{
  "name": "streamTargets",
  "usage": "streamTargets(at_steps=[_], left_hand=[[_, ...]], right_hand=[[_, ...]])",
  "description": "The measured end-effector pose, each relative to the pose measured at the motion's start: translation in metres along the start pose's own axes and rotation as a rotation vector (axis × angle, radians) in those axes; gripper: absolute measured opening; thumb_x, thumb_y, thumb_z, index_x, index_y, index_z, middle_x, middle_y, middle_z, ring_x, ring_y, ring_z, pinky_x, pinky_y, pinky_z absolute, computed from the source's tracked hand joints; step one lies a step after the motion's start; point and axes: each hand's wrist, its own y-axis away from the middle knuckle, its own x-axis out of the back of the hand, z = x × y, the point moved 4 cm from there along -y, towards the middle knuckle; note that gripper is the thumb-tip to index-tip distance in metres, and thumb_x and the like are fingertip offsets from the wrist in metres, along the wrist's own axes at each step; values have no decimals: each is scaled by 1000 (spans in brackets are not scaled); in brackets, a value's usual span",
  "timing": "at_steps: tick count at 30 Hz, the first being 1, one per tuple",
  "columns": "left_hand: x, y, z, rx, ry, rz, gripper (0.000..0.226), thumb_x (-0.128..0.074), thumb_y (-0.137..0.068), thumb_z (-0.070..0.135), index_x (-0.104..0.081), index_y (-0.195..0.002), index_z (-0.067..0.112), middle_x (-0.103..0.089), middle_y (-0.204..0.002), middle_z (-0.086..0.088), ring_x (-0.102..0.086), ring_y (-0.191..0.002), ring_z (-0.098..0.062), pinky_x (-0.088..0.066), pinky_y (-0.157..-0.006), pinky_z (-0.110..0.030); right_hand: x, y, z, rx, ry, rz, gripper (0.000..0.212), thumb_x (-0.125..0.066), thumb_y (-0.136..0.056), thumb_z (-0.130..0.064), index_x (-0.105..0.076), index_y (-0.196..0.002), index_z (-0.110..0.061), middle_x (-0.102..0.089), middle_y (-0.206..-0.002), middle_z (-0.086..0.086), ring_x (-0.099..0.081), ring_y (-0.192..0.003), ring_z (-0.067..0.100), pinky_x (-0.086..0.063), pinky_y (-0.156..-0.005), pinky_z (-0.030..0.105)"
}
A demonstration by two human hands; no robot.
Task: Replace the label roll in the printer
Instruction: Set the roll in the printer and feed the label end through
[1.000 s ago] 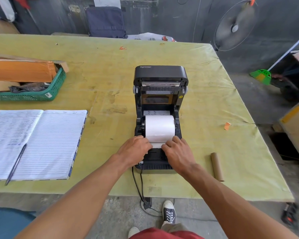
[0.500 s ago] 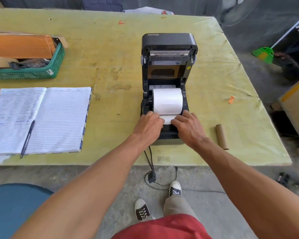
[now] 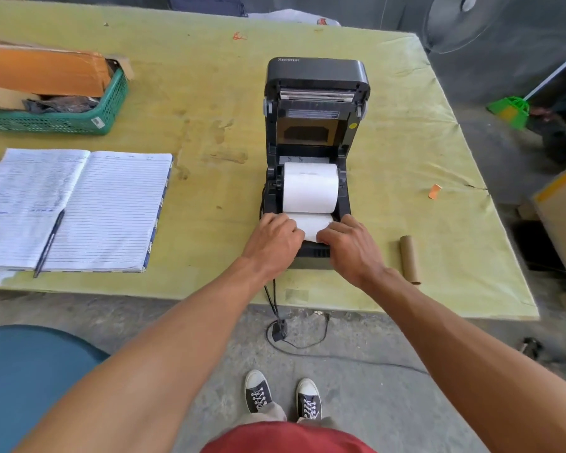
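— Both hands are down at the near end of the label printer [image 3: 317, 103]. Left hand [image 3: 273, 240] and right hand [image 3: 350, 245] lie knuckles-up on the loose leading strip of paper [image 3: 311, 223], one at each edge.

— Gripping it or just pressing?

— I cannot tell. Their fingertips are tucked under the hands, so whether they pinch the strip or only hold it flat is hidden.

— What else is hard to see?

— Most of the printer's front edge and exit slot are covered by the hands. Writing on the raised lid is blurred. Its cable [image 3: 275, 302] drops off the table [image 3: 209, 93] edge behind the left forearm.

— And the label roll?

— White label roll [image 3: 310, 191] sits in the open bay, just beyond the knuckles, between the two side guides, with its strip running toward the hands. Lid stands upright behind it.

— Anything nearby?

— Cardboard core [image 3: 409, 259] lies on the table just right of the right wrist, apart from the printer. Open notebook [image 3: 95, 210] with a pen [image 3: 49, 243] on it lies well to the left.
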Motion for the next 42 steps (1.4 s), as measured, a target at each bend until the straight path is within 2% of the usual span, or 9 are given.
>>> streamTargets(at_steps=[4, 11, 15, 18, 23, 29, 33, 37, 42], left_hand=[[5, 15, 4, 4, 4, 79, 16, -59, -83, -10, -68, -80, 3, -65, -71, -12, -57, -70, -28, -48, -70, -40], [4, 15, 2, 143, 44, 23, 16, -55, -91, -2, -68, -93, 6, -67, -82, -8, -56, -76, -25, -47, -72, -37], [5, 10, 0, 125, 46, -52, 18, -55, -94, 8, -72, -96, 13, -63, -83, -4, -51, -78, -21, -45, -74, -37], [9, 9, 1, 130, 33, -67, 16, -59, -95, 21, -73, -93, 13, -62, -85, -4, -50, -79, -20, -43, -72, -35], [9, 7, 7, 157, -80, -118, 25, -57, -85, -9, -70, -96, 9, -60, -79, -5, -49, -73, -20, -44, -68, -35], [9, 13, 13, 115, -158, -93, 27, -57, -80, -16, -63, -93, 6, -61, -85, -10, -50, -75, -22, -44, -73, -34], [7, 23, 14, 140, -131, -92, 28, -51, -85, -13, -63, -100, 7, -62, -89, -8, -51, -80, -22, -44, -79, -36], [7, 29, 17, 146, -108, -108, 27, -50, -86, -11, -63, -101, 7, -60, -88, -8, -50, -81, -22, -44, -76, -36], [3, 33, 17, 77, -39, -143, 27, -61, -88, 12, -55, -115, 9, -55, -114, -10, -51, -104, -24, -47, -89, -39]], right_hand=[[2, 6, 0, 33, -28, 28, 30, -59, -78, 14, -74, -94, -7, -70, -83, 9, -48, -79, 28, -34, -67, 30], [-2, 24, 6, -51, -142, -13, 31, -52, -95, -4, -57, -125, -5, -69, -107, 14, -53, -93, 28, -47, -82, 38], [5, 14, 4, -108, -247, -74, 45, -49, -97, -12, -37, -140, -4, -68, -76, 13, -59, -71, 31, -53, -73, 44], [10, 6, 7, -119, -201, -130, 29, -48, -96, -8, -54, -124, -3, -70, -73, 16, -62, -67, 36, -53, -63, 44], [13, 8, 7, -94, -183, -114, 15, -47, -92, 4, -61, -86, -1, -68, -74, 16, -61, -69, 37, -48, -60, 44], [9, 25, 12, -109, -211, -92, 8, -47, -97, -6, -55, -100, -5, -62, -93, 9, -55, -71, 27, -46, -62, 38], [8, 26, 10, -144, -244, -149, 43, -61, -97, -27, -46, -134, -13, -45, -112, 6, -58, -74, 28, -48, -65, 37], [12, 26, -1, -58, -129, -88, 13, -54, -98, -11, -64, -103, -5, -53, -109, 14, -57, -70, 32, -53, -58, 41], [8, 29, -4, 46, -87, -110, 10, -52, -96, -6, -61, -99, -9, -60, -118, 11, -51, -95, 30, -50, -76, 46]])
